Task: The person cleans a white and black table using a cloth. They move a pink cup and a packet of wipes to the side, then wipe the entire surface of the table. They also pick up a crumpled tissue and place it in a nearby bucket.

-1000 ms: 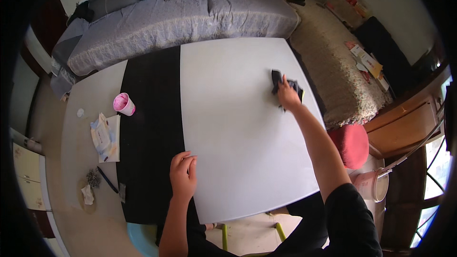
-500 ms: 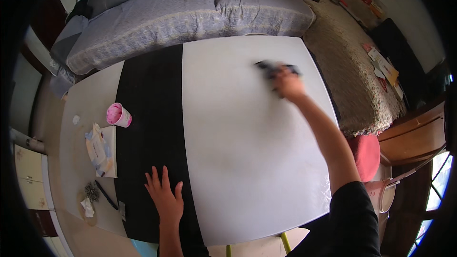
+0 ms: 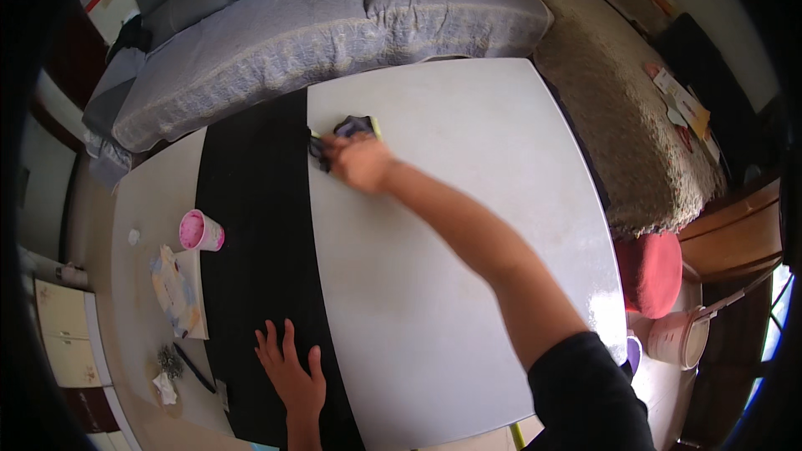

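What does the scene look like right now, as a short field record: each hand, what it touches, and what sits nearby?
right hand: pressed on a dark cloth at the far side of the white table
left hand: flat, fingers spread, on the black strip at the near edge
cloth position: beside the black strip's edge
left of strip: pink cup, stained paper pad
beyond table: grey sofa

Dark crumpled cloth [image 3: 351,128] on white tabletop [image 3: 451,225]
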Tool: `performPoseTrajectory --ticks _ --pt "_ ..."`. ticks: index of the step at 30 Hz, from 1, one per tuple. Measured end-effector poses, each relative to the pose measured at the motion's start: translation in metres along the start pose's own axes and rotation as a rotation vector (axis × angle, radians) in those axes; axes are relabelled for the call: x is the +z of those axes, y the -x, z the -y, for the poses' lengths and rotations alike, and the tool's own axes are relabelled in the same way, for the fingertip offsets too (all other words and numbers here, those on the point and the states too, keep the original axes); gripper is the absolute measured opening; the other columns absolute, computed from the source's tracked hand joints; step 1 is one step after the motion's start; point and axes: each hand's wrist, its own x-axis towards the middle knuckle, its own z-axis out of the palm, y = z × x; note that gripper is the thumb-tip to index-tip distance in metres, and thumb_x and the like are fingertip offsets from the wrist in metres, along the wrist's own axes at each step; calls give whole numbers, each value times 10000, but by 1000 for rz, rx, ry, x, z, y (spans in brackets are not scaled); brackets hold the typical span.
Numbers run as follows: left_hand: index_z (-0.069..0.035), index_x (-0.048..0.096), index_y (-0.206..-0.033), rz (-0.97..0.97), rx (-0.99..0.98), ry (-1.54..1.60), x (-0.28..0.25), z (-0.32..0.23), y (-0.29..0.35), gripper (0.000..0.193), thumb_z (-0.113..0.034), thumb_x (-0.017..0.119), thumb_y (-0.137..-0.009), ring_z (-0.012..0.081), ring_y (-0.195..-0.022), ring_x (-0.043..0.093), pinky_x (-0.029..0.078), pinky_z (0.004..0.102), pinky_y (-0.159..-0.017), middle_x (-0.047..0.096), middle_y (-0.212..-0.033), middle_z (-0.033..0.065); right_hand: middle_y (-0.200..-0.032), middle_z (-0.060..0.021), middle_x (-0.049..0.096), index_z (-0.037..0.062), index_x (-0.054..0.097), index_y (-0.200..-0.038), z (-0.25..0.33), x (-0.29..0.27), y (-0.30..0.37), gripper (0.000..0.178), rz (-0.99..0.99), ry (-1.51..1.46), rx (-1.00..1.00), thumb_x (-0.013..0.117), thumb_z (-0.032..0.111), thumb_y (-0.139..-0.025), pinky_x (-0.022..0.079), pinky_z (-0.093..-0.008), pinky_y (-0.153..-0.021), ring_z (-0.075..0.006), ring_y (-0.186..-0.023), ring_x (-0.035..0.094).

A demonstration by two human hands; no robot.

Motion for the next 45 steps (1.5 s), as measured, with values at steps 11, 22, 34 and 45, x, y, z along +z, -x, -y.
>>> performPoseTrajectory --ticks 11,22,34,45 --pt "-42 361 -1309 68 -35 -31 -2 -6 2 497 -344 334 -916 409 -1300 168 133 559 -1032 246 -1387 205 -1188 -167 503 -7 583 -1050 -319 -54 116 380 -5 398 1101 363 213 -833 432 -432 -874 -351 -1022 545" --pt "-41 377 -1302 32 16 -13 -3 -2 0 500 -342 357 -903 465 -1274 188 165 588 -1006 269 -1357 251 -1126 -144 556 62 590 -1011 -66 21 -84 288 7 255 182 401 183 -830 459 -388 -791 -254 -950 577" --pt "-108 356 -1327 62 51 159 -13 12 9 552 -356 513 -859 433 -1287 190 185 558 -1021 251 -1388 201 -1200 -176 483 72 353 -1288 0 9 49 417 -179 -201 -44 370 159 -880 450 -383 -820 -264 -1021 530" --pt "-47 603 -904 -420 139 400 -23 28 11 118 -129 562 -831 295 -1013 511 328 485 -968 561 -966 113 -1293 -125 434 40 639 -952 207 0 93 238 -17 -89 -467 519 153 -780 445 -314 -640 -200 -713 569"
